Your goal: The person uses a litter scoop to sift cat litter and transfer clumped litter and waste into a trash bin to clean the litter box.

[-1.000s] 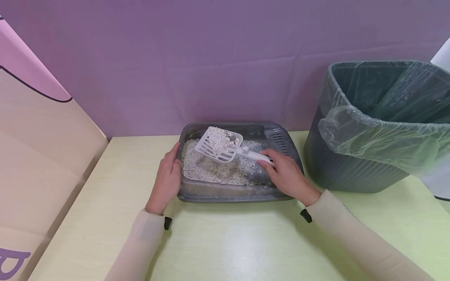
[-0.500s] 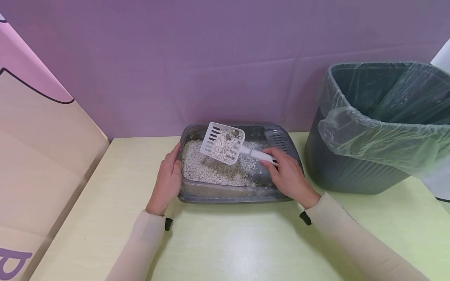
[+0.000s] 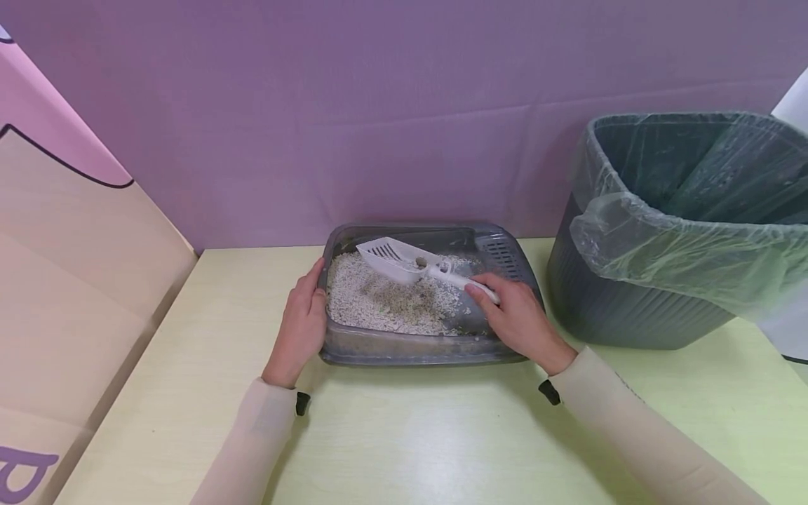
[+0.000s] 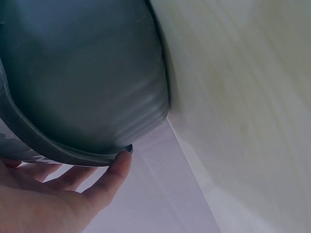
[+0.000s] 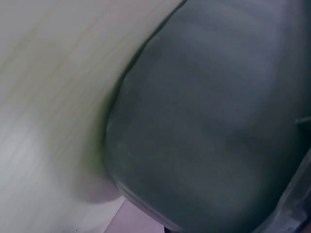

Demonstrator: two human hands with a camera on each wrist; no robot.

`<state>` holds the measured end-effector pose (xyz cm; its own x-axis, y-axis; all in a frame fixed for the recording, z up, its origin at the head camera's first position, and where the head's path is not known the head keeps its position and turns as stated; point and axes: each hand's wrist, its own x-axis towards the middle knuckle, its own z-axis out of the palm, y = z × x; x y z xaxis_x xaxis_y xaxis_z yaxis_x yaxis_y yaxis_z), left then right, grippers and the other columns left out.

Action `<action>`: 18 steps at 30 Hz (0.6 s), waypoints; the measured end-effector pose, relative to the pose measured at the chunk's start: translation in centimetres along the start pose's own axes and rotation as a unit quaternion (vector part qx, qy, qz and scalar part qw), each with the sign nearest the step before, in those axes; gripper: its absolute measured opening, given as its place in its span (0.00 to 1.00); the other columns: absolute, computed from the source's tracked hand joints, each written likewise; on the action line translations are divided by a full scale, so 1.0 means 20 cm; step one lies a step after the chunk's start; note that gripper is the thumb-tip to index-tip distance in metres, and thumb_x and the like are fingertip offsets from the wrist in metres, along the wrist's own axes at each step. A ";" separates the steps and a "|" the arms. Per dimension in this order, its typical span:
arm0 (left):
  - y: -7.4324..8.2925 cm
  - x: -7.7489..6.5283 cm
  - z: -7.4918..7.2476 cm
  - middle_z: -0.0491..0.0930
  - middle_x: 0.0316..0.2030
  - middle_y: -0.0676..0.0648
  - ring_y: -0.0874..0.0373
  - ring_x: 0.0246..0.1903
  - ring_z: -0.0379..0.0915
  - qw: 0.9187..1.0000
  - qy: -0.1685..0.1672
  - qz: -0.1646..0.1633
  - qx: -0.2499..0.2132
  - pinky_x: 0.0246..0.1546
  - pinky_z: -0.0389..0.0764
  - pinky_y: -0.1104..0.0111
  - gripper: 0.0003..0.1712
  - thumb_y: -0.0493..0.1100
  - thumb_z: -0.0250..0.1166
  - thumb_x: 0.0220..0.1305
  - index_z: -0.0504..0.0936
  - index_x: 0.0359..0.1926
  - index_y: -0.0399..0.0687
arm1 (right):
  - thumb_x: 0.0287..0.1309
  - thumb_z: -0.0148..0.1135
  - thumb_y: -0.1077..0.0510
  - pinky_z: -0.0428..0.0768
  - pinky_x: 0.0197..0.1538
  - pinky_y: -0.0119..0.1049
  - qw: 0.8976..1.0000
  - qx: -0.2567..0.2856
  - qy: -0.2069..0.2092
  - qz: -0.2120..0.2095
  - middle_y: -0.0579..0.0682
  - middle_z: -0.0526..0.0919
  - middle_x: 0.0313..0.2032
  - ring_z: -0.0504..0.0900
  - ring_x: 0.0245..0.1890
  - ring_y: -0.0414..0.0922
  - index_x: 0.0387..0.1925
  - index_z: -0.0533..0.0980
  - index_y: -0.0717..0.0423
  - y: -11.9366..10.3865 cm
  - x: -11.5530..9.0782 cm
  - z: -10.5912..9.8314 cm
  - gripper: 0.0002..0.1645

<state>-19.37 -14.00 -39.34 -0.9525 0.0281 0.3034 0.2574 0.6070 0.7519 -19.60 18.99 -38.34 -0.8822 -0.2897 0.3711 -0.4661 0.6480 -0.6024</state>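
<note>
A grey litter box [image 3: 410, 348] with pale granular litter [image 3: 372, 298] stands on the table against the purple backdrop. My left hand [image 3: 301, 322] holds its left rim; in the left wrist view fingers [image 4: 109, 180] meet the rim's edge. My right hand [image 3: 517, 315] grips the handle of a white slotted litter scoop [image 3: 394, 261] above the litter. The scoop's head points left and is tilted, with a dark round clump [image 3: 421, 262] near its handle end. The right wrist view shows mostly a smooth dark grey surface [image 5: 204, 121]; the right hand is not discernible there.
A tall grey bin [image 3: 631, 301] lined with a clear plastic bag [image 3: 663, 249] stands to the right, close to the litter box. The pale wooden table [image 3: 404, 435] extends in front. A beige printed panel [image 3: 76, 280] borders the left side.
The scoop's head has swung slightly and tipped over to a steeper angle. Its heap of pale litter is gone, leaving the dark clump visible. My left hand stays on the rim.
</note>
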 end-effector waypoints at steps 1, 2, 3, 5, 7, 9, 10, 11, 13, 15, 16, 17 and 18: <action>0.00 0.00 0.00 0.63 0.63 0.38 0.45 0.57 0.60 1.000 0.000 0.000 0.000 0.57 0.61 0.51 0.29 0.40 0.36 0.72 0.55 0.73 0.47 | 0.68 0.51 0.46 0.66 0.25 0.38 1.000 0.000 -0.005 -0.003 0.43 0.65 0.15 0.61 0.12 0.40 0.47 0.78 0.57 0.00 0.00 0.00 0.21; 0.00 0.00 0.00 0.63 0.63 0.38 0.45 0.57 0.60 1.000 -0.001 0.000 -0.001 0.57 0.61 0.51 0.29 0.40 0.36 0.72 0.54 0.73 0.47 | 0.68 0.51 0.45 0.67 0.27 0.38 1.000 0.001 -0.011 -0.005 0.42 0.65 0.15 0.61 0.12 0.40 0.47 0.79 0.57 0.00 0.00 0.00 0.21; 0.00 0.00 0.00 0.62 0.63 0.38 0.45 0.57 0.60 1.000 -0.001 0.000 -0.001 0.57 0.61 0.51 0.29 0.40 0.36 0.72 0.54 0.73 0.47 | 0.68 0.51 0.45 0.67 0.28 0.39 1.000 0.001 -0.017 -0.008 0.42 0.65 0.14 0.61 0.12 0.40 0.47 0.79 0.57 0.00 0.00 0.00 0.21; 0.00 0.00 0.00 0.63 0.63 0.38 0.45 0.57 0.60 1.000 -0.002 0.000 -0.001 0.57 0.61 0.51 0.29 0.40 0.36 0.72 0.54 0.73 0.47 | 0.67 0.52 0.46 0.67 0.27 0.38 1.000 0.003 -0.028 -0.009 0.41 0.64 0.14 0.60 0.12 0.39 0.46 0.79 0.56 0.00 0.00 0.00 0.20; 0.00 0.00 0.00 0.63 0.63 0.38 0.45 0.57 0.60 1.000 -0.002 0.000 -0.002 0.57 0.61 0.51 0.29 0.40 0.36 0.72 0.55 0.73 0.47 | 0.67 0.53 0.47 0.66 0.24 0.37 0.999 0.005 -0.036 -0.007 0.41 0.64 0.14 0.60 0.11 0.39 0.46 0.79 0.55 -0.01 0.00 0.00 0.18; 0.00 0.00 0.00 0.63 0.63 0.38 0.45 0.57 0.60 1.000 -0.001 0.000 -0.001 0.57 0.61 0.51 0.29 0.40 0.36 0.72 0.55 0.73 0.47 | 0.66 0.55 0.48 0.65 0.21 0.37 0.999 0.007 -0.036 -0.006 0.42 0.66 0.16 0.61 0.12 0.39 0.48 0.78 0.53 -0.01 0.00 -0.01 0.17; 0.00 0.00 0.00 0.63 0.62 0.38 0.45 0.57 0.60 1.000 -0.001 0.000 -0.001 0.57 0.61 0.51 0.29 0.40 0.37 0.72 0.55 0.73 0.46 | 0.66 0.56 0.49 0.64 0.20 0.37 0.999 0.007 -0.035 -0.007 0.43 0.68 0.18 0.62 0.12 0.40 0.49 0.77 0.53 -0.01 0.00 -0.01 0.16; 0.00 0.00 0.00 0.63 0.63 0.38 0.45 0.57 0.60 1.000 0.000 0.001 -0.001 0.57 0.61 0.51 0.29 0.40 0.37 0.72 0.55 0.72 0.46 | 0.65 0.56 0.50 0.64 0.20 0.36 0.999 0.007 -0.033 -0.008 0.43 0.69 0.19 0.63 0.13 0.41 0.50 0.76 0.52 -0.01 0.00 -0.01 0.16; 0.00 0.00 0.00 0.64 0.62 0.38 0.45 0.57 0.60 1.000 0.001 0.001 0.000 0.57 0.61 0.51 0.29 0.40 0.37 0.72 0.55 0.72 0.46 | 0.65 0.57 0.50 0.65 0.21 0.37 1.000 0.007 -0.028 -0.010 0.44 0.72 0.23 0.65 0.15 0.42 0.52 0.75 0.52 -0.01 0.00 0.00 0.18; 0.00 0.00 0.00 0.64 0.62 0.38 0.45 0.56 0.60 1.000 0.002 0.002 0.001 0.56 0.61 0.52 0.29 0.40 0.37 0.72 0.55 0.72 0.46 | 0.64 0.58 0.51 0.66 0.23 0.37 1.000 0.009 -0.021 -0.012 0.45 0.73 0.27 0.66 0.17 0.42 0.53 0.75 0.52 -0.01 0.00 0.00 0.18; 0.00 0.00 0.00 0.64 0.62 0.38 0.45 0.56 0.60 1.000 0.002 0.002 0.001 0.56 0.62 0.52 0.29 0.40 0.37 0.72 0.55 0.72 0.46 | 0.64 0.58 0.52 0.67 0.23 0.38 1.000 0.010 -0.019 -0.013 0.45 0.73 0.28 0.66 0.18 0.42 0.53 0.75 0.52 0.00 0.00 0.00 0.18; 0.00 0.00 0.00 0.64 0.62 0.38 0.45 0.56 0.61 1.000 0.003 0.002 0.001 0.56 0.62 0.52 0.29 0.40 0.37 0.72 0.55 0.72 0.46 | 0.64 0.58 0.52 0.67 0.24 0.38 1.000 0.011 -0.016 -0.014 0.45 0.74 0.29 0.67 0.19 0.43 0.54 0.74 0.52 0.00 -0.01 0.00 0.18; 0.00 0.00 0.00 0.64 0.62 0.38 0.45 0.56 0.60 1.000 0.003 0.002 0.001 0.56 0.62 0.52 0.29 0.40 0.37 0.72 0.55 0.72 0.46 | 0.64 0.58 0.53 0.67 0.24 0.38 1.000 0.011 -0.013 -0.015 0.45 0.74 0.30 0.67 0.20 0.43 0.54 0.74 0.52 0.00 -0.01 0.00 0.18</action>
<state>-19.32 -13.96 -39.29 -0.9504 0.0255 0.3099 0.2608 0.6078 0.7500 -19.47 18.96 -38.37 -0.8691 -0.3279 0.3704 -0.4937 0.6227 -0.6071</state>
